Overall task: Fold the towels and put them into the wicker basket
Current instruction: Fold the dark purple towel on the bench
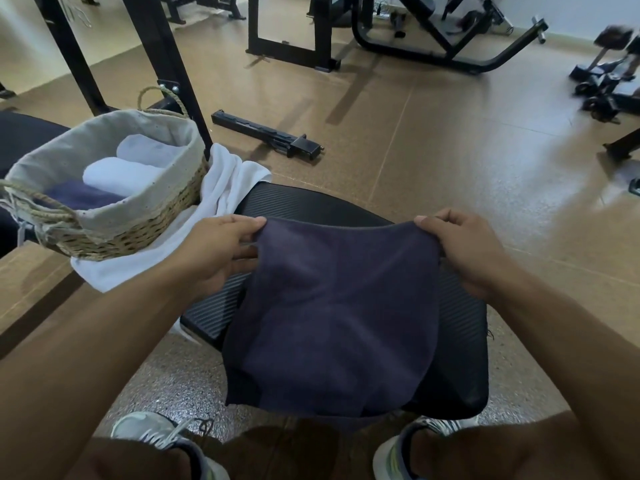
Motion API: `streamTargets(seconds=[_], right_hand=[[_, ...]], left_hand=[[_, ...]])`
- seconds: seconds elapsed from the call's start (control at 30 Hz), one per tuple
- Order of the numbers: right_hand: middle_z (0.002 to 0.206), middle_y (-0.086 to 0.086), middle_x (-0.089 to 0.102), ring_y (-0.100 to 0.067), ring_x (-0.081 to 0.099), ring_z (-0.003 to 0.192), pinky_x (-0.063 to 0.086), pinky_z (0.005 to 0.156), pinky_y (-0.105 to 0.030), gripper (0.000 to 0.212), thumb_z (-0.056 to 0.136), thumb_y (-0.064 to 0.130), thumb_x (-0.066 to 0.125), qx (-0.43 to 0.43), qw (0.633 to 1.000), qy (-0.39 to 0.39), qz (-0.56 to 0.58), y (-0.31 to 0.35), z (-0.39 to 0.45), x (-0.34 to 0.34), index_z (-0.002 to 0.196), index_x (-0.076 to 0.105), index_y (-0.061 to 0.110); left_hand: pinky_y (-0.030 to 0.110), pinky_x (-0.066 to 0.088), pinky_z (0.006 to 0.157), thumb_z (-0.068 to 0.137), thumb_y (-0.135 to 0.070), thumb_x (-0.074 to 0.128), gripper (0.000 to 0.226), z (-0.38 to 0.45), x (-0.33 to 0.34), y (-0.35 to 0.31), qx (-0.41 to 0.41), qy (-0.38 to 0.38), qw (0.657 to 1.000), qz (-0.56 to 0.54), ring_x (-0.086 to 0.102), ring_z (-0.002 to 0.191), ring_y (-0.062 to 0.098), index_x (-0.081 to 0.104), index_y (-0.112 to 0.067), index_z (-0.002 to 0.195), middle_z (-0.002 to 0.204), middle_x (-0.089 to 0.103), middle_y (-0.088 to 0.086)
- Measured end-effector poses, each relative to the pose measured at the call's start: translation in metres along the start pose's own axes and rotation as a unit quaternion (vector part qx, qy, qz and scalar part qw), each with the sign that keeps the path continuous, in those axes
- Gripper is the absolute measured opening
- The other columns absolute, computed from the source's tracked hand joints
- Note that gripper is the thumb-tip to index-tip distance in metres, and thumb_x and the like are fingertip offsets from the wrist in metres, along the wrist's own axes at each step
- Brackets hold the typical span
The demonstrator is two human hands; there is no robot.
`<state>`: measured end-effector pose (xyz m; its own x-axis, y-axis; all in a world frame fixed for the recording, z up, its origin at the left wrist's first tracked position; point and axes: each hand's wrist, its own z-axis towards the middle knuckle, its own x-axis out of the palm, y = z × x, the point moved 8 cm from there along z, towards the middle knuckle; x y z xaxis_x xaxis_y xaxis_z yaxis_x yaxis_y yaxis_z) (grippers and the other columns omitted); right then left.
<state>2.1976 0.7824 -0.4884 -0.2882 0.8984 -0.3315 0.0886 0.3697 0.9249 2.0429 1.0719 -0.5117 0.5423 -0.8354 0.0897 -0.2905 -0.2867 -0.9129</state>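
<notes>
A dark navy towel (332, 313) hangs in front of me over a black padded bench (460, 341). My left hand (221, 251) pinches its upper left corner and my right hand (464, 247) pinches its upper right corner, stretching the top edge between them. To the left stands the wicker basket (138, 223) with a beige cloth liner; inside lie two rolled white towels (121, 174) and a navy one (79, 197). A loose white towel (221, 188) lies crumpled beside and under the basket.
A black metal bar (266, 136) lies on the brown floor beyond the bench. Black gym machine frames (415, 39) stand at the back, more equipment (606, 81) at the right. A black upright post (166, 64) rises right behind the basket. My shoes (156, 434) sit below.
</notes>
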Motion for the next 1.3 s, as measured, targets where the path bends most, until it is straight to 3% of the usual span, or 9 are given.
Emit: streamTargets(seconds=[0.13,0.23,0.43,0.6,0.77,0.93,1.17,1.3], right_hand=[[0.067,-0.004,0.063,-0.011,0.056,0.052,0.046,0.038,-0.024,0.019,0.091,0.021,0.073,-0.045,0.998,0.013,0.037,0.018,-0.027,0.033,0.081,0.06,0.012],[0.065,-0.003,0.067,-0.014,0.061,0.055,0.051,0.045,-0.029,0.021,0.085,0.023,0.08,-0.079,0.996,0.043,0.024,0.024,-0.049,0.058,0.078,0.062,0.015],[0.068,0.001,0.07,-0.011,0.064,0.057,0.061,0.056,-0.038,0.016,0.08,0.026,0.084,-0.066,0.993,0.091,0.024,0.017,-0.069,0.082,0.075,0.069,0.022],[0.074,0.001,0.074,-0.017,0.072,0.069,0.063,0.066,-0.049,0.015,0.078,0.032,0.083,-0.09,0.994,0.068,0.006,0.021,-0.073,0.079,0.077,0.07,0.024],[0.074,-0.001,0.074,-0.014,0.07,0.068,0.062,0.069,-0.053,0.014,0.081,0.023,0.083,-0.076,0.994,0.067,0.051,0.022,-0.079,0.081,0.076,0.07,0.02],[0.075,-0.002,0.074,-0.014,0.069,0.069,0.064,0.071,-0.049,0.01,0.083,0.016,0.08,-0.062,0.992,0.087,0.072,0.022,-0.083,0.085,0.08,0.071,0.019],[0.081,0.001,0.077,-0.018,0.075,0.079,0.062,0.078,-0.051,0.01,0.083,0.022,0.08,-0.081,0.992,0.101,0.013,0.019,-0.084,0.087,0.085,0.072,0.027],[0.082,0.011,0.076,-0.004,0.073,0.077,0.06,0.074,-0.027,0.018,0.079,0.028,0.084,-0.111,0.987,0.111,-0.043,0.024,-0.09,0.087,0.091,0.07,0.03]], left_hand=[[0.025,0.057,0.052,0.095,-0.015,0.065,0.01,-0.028,0.03,0.007,0.008,0.022,0.999,-0.044,0.067,0.058,0.015,0.061,-0.011,0.087,0.073,0.07,0.005],[0.025,0.059,0.055,0.089,-0.013,0.072,0.008,-0.05,0.051,0.015,0.017,0.029,0.998,-0.044,0.068,0.059,0.015,0.066,-0.011,0.084,0.071,0.071,0.005],[0.024,0.059,0.059,0.082,-0.006,0.076,0.015,-0.067,0.06,0.02,0.014,0.035,0.997,-0.063,0.075,0.068,0.017,0.07,-0.001,0.095,0.077,0.077,0.012],[0.026,0.062,0.068,0.083,-0.003,0.073,0.018,-0.069,0.063,0.021,0.011,0.059,0.996,-0.065,0.077,0.08,0.022,0.072,0.002,0.101,0.089,0.078,0.017],[0.029,0.063,0.073,0.072,-0.011,0.079,0.026,-0.067,0.062,0.021,0.013,0.057,0.996,-0.065,0.077,0.083,0.024,0.077,0.001,0.095,0.09,0.078,0.018],[0.03,0.063,0.073,0.065,-0.012,0.08,0.011,-0.067,0.063,0.023,0.012,0.065,0.995,-0.07,0.076,0.076,0.021,0.081,-0.008,0.075,0.082,0.078,0.015],[0.031,0.062,0.07,0.067,-0.012,0.082,0.024,-0.066,0.055,0.022,0.031,0.035,0.998,-0.05,0.076,0.078,0.026,0.078,0.001,0.086,0.084,0.076,0.02],[0.033,0.063,0.074,0.071,-0.011,0.081,0.02,-0.067,0.055,0.024,0.035,0.036,0.998,-0.043,0.076,0.078,0.026,0.079,0.001,0.088,0.08,0.076,0.019]])
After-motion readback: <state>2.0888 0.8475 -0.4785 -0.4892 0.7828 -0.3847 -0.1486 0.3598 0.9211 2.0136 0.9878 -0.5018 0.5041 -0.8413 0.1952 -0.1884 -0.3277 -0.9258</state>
